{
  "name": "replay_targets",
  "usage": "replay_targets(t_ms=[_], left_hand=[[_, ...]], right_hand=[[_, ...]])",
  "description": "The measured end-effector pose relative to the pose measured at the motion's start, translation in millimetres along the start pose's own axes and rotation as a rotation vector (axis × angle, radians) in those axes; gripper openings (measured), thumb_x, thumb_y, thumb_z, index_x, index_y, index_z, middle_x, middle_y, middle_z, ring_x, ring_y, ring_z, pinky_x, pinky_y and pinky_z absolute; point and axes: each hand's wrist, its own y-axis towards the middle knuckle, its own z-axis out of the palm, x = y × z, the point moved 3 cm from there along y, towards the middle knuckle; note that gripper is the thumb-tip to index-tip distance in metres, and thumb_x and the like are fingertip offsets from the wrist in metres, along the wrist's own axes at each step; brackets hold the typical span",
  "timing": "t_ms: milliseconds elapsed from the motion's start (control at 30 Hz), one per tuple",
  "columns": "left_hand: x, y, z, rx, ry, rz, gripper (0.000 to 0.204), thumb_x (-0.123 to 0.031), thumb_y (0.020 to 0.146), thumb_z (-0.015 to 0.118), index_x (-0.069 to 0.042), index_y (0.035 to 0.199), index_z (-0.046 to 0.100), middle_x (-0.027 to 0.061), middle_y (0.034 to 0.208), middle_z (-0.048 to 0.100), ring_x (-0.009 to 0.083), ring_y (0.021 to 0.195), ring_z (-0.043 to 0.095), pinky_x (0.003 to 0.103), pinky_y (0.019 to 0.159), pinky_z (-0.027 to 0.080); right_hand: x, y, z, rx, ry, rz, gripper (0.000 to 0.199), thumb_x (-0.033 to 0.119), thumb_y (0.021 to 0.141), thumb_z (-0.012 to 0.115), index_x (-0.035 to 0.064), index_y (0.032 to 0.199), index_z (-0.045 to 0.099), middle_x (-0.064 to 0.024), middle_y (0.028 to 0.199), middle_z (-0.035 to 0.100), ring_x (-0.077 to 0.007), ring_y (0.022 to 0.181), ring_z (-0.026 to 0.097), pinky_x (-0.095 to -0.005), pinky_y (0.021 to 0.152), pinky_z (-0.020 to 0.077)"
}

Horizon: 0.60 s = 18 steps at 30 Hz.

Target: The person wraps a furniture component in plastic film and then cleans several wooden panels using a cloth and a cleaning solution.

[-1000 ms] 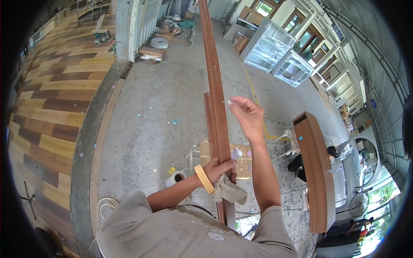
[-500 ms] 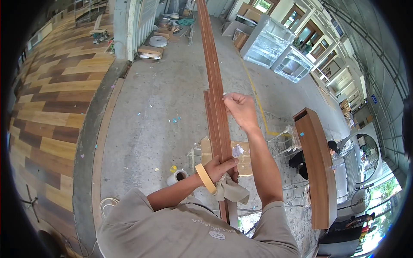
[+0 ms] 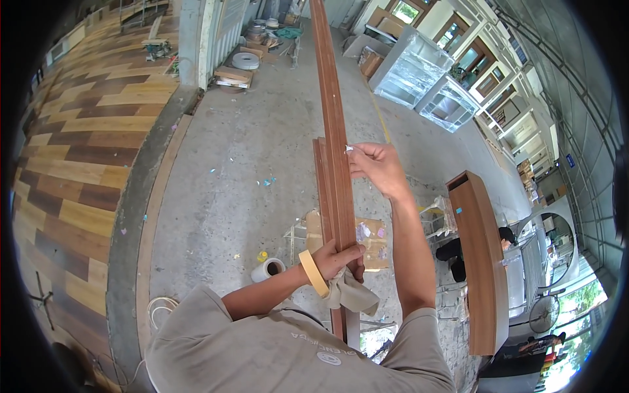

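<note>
Long reddish-brown wooden strips [image 3: 339, 190] run away from my body, with one reaching much farther than the others. My left hand [image 3: 339, 258] is wrapped round their near part, thumb across the top. A beige cloth [image 3: 355, 293] hangs at that hand, and a roll of yellowish masking tape [image 3: 314, 274] circles my left wrist. Farther up, at the right edge of the longest strip, my right hand [image 3: 381, 169] pinches a small white scrap [image 3: 348, 149] between thumb and forefinger. Whether the scrap is paper or something else cannot be made out.
Beneath the strips lies a cardboard sheet [image 3: 377, 252] with crumpled bits on it. A white roll [image 3: 268, 269] is on the floor at left. To the right stands a long wooden box [image 3: 483, 268], with a person [image 3: 452, 252] behind it. Plastic-wrapped cabinets [image 3: 413, 69] stand far off.
My right hand has shifted slightly right and its fingers have opened out somewhat around the white scrap, which shows more now. My left hand keeps its hold on the strips.
</note>
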Motion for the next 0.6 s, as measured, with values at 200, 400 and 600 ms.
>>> replay_targets(t_ms=[200, 400, 600], left_hand=[[-2, -1, 4, 0.035, 0.011, -0.006, 0.03, -0.028, 0.093, 0.054, 0.001, 0.082, 0.056, 0.0082, 0.069, 0.059, 0.0187, 0.064, 0.063, 0.032, 0.06, 0.051], [-2, -1, 2, 0.054, 0.02, -0.021, 0.027, -0.028, 0.095, 0.053, -0.003, 0.083, 0.052, 0.0072, 0.074, 0.057, 0.018, 0.07, 0.06, 0.031, 0.064, 0.049], [1, -1, 0, 0.038, -0.023, -0.053, 0.025, -0.026, 0.093, 0.055, -0.003, 0.085, 0.054, 0.0081, 0.074, 0.058, 0.0194, 0.07, 0.061, 0.032, 0.065, 0.05]], right_hand=[[7, -1, -3, -0.076, -0.172, 0.039, 0.025, 0.016, 0.086, 0.061, -0.0055, 0.096, 0.068, -0.0101, 0.08, 0.069, -0.015, 0.07, 0.067, -0.0282, 0.063, 0.0564], [7, 0, 0, -0.065, -0.087, 0.067, 0.026, 0.017, 0.086, 0.061, -0.0054, 0.095, 0.068, -0.0109, 0.081, 0.069, -0.015, 0.071, 0.067, -0.0275, 0.063, 0.0561], [-1, 4, -3, -0.014, -0.09, -0.017, 0.029, 0.017, 0.089, 0.056, -0.0061, 0.106, 0.063, -0.0126, 0.09, 0.069, -0.0179, 0.072, 0.068, -0.027, 0.062, 0.0555]])
